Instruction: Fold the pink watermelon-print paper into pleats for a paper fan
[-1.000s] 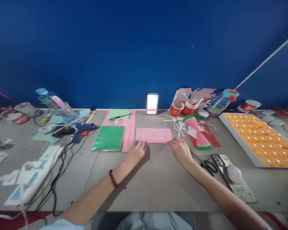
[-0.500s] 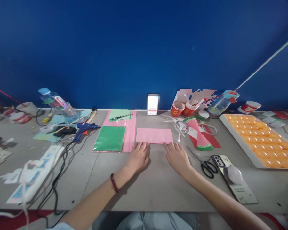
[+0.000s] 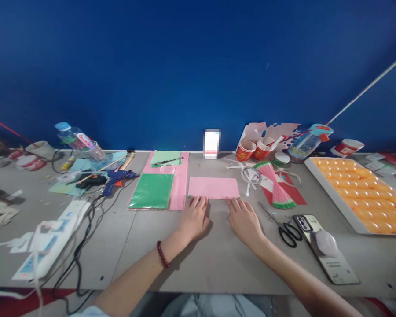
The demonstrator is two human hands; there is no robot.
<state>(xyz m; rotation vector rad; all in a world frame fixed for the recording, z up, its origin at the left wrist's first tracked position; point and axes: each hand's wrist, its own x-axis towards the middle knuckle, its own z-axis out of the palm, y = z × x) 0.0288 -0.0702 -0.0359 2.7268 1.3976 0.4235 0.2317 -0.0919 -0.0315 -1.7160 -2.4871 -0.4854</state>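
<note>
A folded-looking pink sheet of paper [image 3: 214, 187] lies in front of me, with thin green slivers showing along its near edge. My left hand [image 3: 195, 219] has its fingertips on the left part of that edge, the fingers together. At the right part of the same edge, my right hand [image 3: 245, 220] holds on with its fingertips. Both thumbs are mostly hidden. Left of the sheet is a green paper pack [image 3: 152, 191] on larger pink paper [image 3: 180, 189]. A pink and green pleated paper fan [image 3: 275, 184] lies to the right.
Black-handled scissors [image 3: 287, 233] and a phone [image 3: 328, 259] lie right of my right hand. Farther right is a tray of orange balls [image 3: 359, 193]. Paper cups [image 3: 246, 150] stand at the back. A blue glue gun [image 3: 114, 178] and power strip [image 3: 53, 240] are left.
Thin green slivers now show at the near edge of the pink sheet, by my fingers. Both hands stay at that edge. The whole view has shifted slightly.
</note>
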